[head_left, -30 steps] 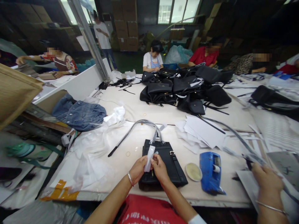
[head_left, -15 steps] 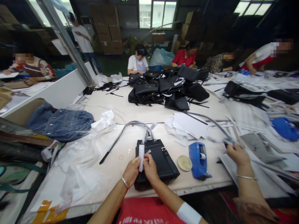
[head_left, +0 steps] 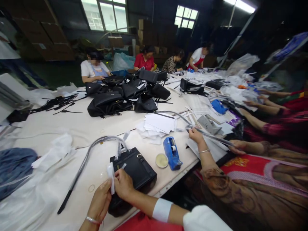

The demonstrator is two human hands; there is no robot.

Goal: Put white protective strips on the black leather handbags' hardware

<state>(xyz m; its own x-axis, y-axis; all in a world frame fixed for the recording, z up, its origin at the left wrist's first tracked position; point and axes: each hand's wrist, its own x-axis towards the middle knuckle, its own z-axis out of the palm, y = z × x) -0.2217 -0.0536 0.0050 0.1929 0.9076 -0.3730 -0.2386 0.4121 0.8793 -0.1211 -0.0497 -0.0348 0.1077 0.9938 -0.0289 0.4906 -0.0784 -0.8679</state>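
Observation:
A black handbag [head_left: 138,166] lies on the table in front of me, its long handles wrapped in clear plastic. Over the bag's left edge, my left hand [head_left: 99,195] grips a narrow white strip [head_left: 111,176] between thumb and fingers. My right hand [head_left: 124,184] is closed at the strip's right side, fingertips pinching it. The strip stands nearly upright and looks like paper or thin plastic; which, I cannot tell. A plastic-wrapped handle [head_left: 84,163] runs from the bag to the left, ending in a black tip.
Right of the bag are a small round dish [head_left: 161,160] and a blue tape dispenser [head_left: 172,154]. White sheets [head_left: 158,123] and a pile of black bags [head_left: 127,93] lie beyond. A co-worker's hand [head_left: 196,134] holds a wrapped strap at the right. Crumpled white wrapping [head_left: 45,179] covers the left.
My view has swung to the right, so the bag and hands now appear farther left. Both hands keep hold of the white strip, which now leans slightly.

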